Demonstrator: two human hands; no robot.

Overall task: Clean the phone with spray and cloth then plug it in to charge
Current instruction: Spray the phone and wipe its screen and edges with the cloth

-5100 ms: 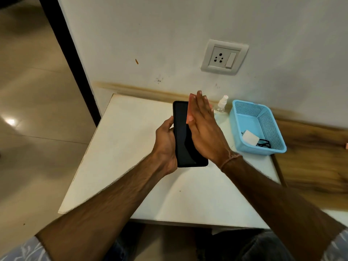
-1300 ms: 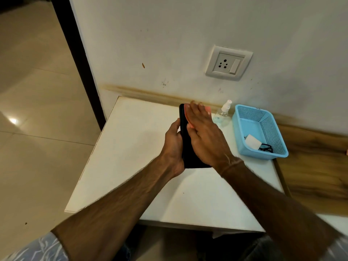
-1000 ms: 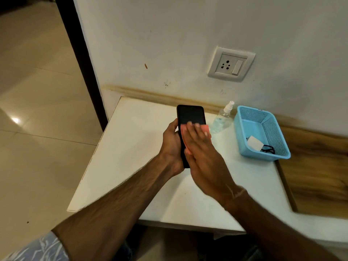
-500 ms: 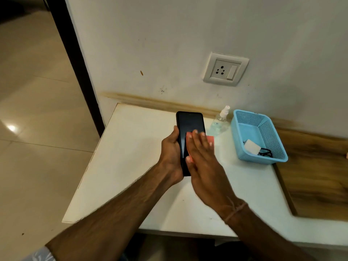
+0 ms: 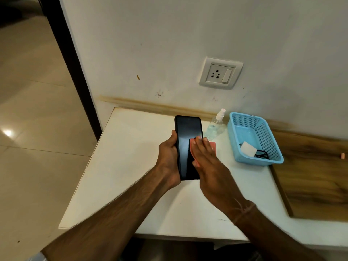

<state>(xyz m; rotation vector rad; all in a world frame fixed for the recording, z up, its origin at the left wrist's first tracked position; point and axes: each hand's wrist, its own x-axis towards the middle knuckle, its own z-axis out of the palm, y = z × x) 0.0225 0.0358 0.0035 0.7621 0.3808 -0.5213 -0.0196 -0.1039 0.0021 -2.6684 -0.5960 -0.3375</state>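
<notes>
Two hands meet at the centre of the frame, above the white worktop (image 5: 120,166). The left hand (image 5: 168,157) has its grip closed around the phone (image 5: 185,140) (screen facing up). The right hand (image 5: 204,159), fingers flat and together, presses a pink cloth (image 5: 212,146) on the screen's right side. Right of them, near the wall, stand the spray (image 5: 216,125) and a blue basket (image 5: 271,147) holding a white charger (image 5: 247,149). A socket (image 5: 220,73) is on the wall above.

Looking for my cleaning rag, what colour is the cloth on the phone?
Pink, a salmon shade; the cloth shows best in the head view.
</notes>
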